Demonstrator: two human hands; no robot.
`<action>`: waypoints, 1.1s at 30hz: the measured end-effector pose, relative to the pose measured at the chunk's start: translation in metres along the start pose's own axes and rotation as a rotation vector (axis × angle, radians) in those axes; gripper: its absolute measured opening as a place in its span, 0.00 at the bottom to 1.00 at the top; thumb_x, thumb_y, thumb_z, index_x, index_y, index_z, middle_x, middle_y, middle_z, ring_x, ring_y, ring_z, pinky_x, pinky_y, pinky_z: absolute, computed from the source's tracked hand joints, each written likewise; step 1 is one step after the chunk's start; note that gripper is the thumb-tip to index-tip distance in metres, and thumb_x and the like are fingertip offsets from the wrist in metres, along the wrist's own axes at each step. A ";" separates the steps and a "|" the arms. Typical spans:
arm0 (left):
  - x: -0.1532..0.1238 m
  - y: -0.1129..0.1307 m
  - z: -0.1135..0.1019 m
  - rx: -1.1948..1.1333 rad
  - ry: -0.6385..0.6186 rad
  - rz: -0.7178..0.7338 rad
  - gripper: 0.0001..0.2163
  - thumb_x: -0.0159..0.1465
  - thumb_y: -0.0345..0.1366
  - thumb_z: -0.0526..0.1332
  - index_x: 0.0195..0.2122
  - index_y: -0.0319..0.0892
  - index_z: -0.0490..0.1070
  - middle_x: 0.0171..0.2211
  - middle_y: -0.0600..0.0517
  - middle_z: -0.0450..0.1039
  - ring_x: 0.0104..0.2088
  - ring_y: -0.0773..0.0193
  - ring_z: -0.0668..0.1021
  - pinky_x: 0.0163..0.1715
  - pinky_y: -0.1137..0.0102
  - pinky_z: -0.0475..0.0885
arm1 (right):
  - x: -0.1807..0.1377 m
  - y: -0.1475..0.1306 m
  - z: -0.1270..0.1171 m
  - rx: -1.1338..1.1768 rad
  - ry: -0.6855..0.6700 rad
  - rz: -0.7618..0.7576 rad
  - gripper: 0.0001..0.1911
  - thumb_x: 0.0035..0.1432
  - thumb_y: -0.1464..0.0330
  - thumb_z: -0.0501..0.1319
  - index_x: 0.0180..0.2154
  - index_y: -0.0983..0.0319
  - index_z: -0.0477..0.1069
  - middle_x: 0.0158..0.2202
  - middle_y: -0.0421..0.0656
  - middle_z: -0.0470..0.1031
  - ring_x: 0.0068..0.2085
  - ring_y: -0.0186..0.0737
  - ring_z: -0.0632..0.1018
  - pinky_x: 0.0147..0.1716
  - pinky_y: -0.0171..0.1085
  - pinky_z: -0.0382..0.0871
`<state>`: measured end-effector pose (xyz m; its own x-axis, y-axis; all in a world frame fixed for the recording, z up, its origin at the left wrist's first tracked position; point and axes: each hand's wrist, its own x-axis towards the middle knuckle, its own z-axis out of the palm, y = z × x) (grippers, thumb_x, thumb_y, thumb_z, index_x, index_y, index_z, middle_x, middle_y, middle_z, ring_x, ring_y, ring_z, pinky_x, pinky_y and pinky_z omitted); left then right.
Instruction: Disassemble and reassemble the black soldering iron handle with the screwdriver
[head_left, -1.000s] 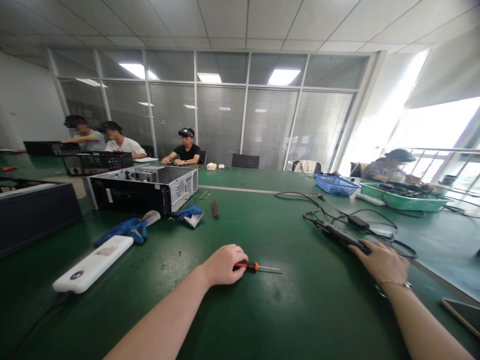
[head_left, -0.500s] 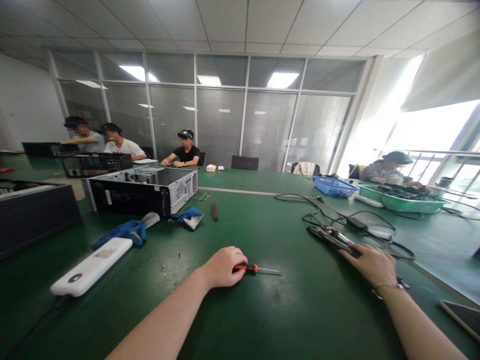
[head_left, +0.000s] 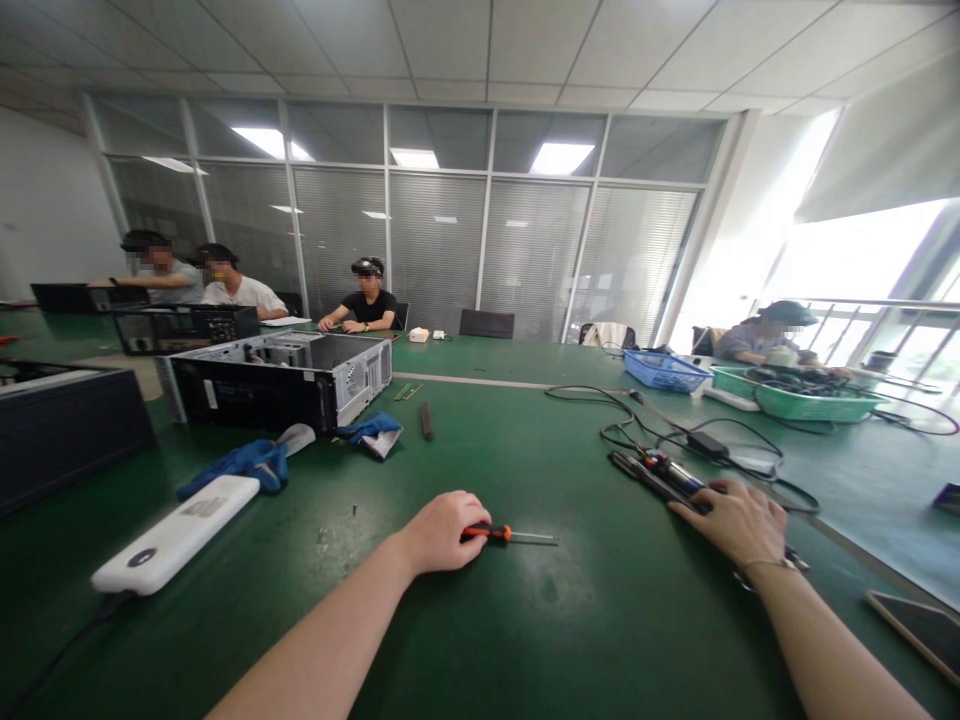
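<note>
My left hand (head_left: 445, 532) rests on the green table (head_left: 525, 620), its fingers closed around the handle of a screwdriver (head_left: 532, 538). The handle is orange and black, and the thin metal shaft points right, lying low over the tabletop. To the right, my right hand (head_left: 739, 520) is closed over a bundle of long, slim dark tools (head_left: 651, 478). A silver tube with a red part shows beside them; the palm hides the rest, so their exact kind is unclear. A dark end sticks out behind the wrist.
An open computer case (head_left: 277, 385) stands left, near blue gloves (head_left: 247, 465) and a white power strip-like box (head_left: 180, 530). Black cables (head_left: 705, 440), a blue basket (head_left: 664, 372) and a green basket (head_left: 810, 400) lie right. A phone (head_left: 915, 625) sits right. Several people work around the table.
The view has shifted slightly, moving everything a little left. My left hand keeps the screwdriver. My right hand's fingers have shifted slightly on the tools, showing more of the silver tube.
</note>
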<state>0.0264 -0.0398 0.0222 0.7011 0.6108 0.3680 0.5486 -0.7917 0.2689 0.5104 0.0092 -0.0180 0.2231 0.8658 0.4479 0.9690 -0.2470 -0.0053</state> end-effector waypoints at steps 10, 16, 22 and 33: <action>0.000 0.002 -0.002 -0.016 -0.002 -0.008 0.09 0.61 0.34 0.58 0.41 0.41 0.74 0.37 0.49 0.74 0.37 0.61 0.74 0.41 0.68 0.69 | -0.002 -0.007 -0.002 0.031 -0.009 -0.026 0.30 0.44 0.39 0.52 0.27 0.54 0.79 0.50 0.47 0.69 0.50 0.59 0.68 0.49 0.55 0.56; 0.001 0.003 -0.002 -0.009 -0.013 -0.004 0.09 0.61 0.33 0.58 0.41 0.41 0.74 0.37 0.48 0.74 0.38 0.61 0.74 0.41 0.68 0.69 | -0.001 -0.007 -0.003 0.034 -0.026 -0.027 0.32 0.43 0.37 0.52 0.28 0.55 0.79 0.49 0.49 0.69 0.49 0.58 0.68 0.48 0.55 0.56; 0.000 0.003 -0.003 -0.003 -0.010 -0.008 0.09 0.62 0.33 0.58 0.42 0.41 0.74 0.37 0.49 0.74 0.38 0.61 0.74 0.41 0.68 0.69 | 0.001 -0.001 0.005 0.005 -0.012 0.014 0.29 0.45 0.41 0.53 0.28 0.56 0.79 0.50 0.48 0.69 0.50 0.58 0.68 0.49 0.54 0.56; 0.000 0.002 -0.002 -0.007 -0.004 -0.009 0.09 0.62 0.34 0.57 0.41 0.41 0.74 0.37 0.49 0.74 0.38 0.61 0.74 0.41 0.68 0.69 | 0.009 0.014 0.017 0.020 -0.021 0.173 0.29 0.54 0.47 0.48 0.41 0.62 0.72 0.37 0.53 0.76 0.39 0.57 0.76 0.36 0.51 0.67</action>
<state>0.0265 -0.0412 0.0242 0.6980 0.6181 0.3617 0.5518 -0.7861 0.2784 0.5281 0.0207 -0.0296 0.3885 0.8201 0.4201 0.9179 -0.3845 -0.0982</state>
